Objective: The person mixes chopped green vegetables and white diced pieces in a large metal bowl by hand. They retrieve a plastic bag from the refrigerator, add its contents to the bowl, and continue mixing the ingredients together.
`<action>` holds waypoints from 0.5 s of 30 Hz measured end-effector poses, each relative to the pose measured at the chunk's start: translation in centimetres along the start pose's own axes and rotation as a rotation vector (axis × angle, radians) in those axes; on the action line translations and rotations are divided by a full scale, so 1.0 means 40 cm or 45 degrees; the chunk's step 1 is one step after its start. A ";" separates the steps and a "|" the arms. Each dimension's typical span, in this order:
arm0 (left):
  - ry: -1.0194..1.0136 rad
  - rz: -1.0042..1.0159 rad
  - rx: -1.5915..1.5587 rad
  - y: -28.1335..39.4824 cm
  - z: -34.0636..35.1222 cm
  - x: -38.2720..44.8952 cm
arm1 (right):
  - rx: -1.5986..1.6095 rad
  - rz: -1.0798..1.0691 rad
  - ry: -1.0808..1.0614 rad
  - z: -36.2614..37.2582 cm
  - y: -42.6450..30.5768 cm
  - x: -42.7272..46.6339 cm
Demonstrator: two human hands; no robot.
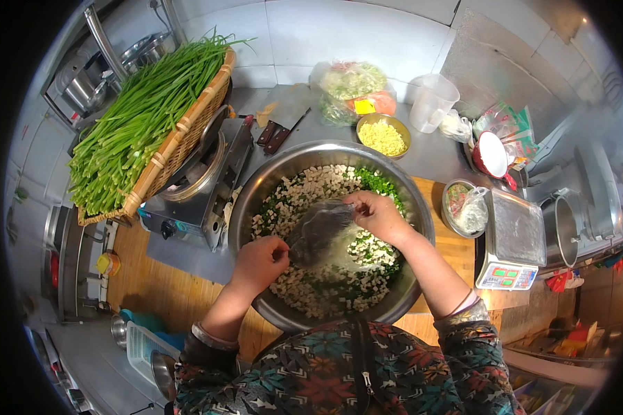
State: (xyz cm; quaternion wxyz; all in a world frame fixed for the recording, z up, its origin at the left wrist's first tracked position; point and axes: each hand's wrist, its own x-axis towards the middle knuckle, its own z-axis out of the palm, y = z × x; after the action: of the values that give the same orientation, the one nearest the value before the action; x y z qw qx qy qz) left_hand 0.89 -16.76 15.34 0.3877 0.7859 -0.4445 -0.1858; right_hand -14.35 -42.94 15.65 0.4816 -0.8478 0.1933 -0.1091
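A large stainless steel basin stands before me, holding small pale cubes that look like diced tofu, with chopped greens. Above its contents hangs a clear plastic bag, stretched between my two hands. My left hand pinches the bag's left edge over the basin's left side. The upper right edge of the bag is in the fingers of my right hand. Through the film the middle of the basin looks dark and blurred. Whether anything is inside the bag, I cannot tell.
Long green stalks fill a wicker basket over a gas stove at left. Behind the basin are knives, a bowl of yellow bits, filled plastic bags and a plastic jug. A small bowl and digital scale stand right.
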 end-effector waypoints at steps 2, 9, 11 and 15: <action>0.027 0.040 0.058 0.001 0.000 0.007 | -0.082 -0.093 0.022 0.005 -0.018 -0.004; 0.259 0.187 0.097 0.042 -0.037 0.034 | -0.666 -0.308 0.314 -0.024 -0.066 -0.012; 0.334 0.167 0.035 0.066 -0.067 0.034 | -0.711 -0.474 0.466 -0.064 -0.093 -0.017; 0.578 0.322 0.063 0.143 -0.149 0.029 | -0.559 -0.590 0.688 -0.156 -0.194 -0.040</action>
State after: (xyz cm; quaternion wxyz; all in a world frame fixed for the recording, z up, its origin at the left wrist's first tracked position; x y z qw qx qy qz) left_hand 2.12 -16.85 23.59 0.4784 0.7547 -0.4454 0.0561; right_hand -16.38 -43.48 25.52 0.1842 -0.8923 0.1356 -0.3893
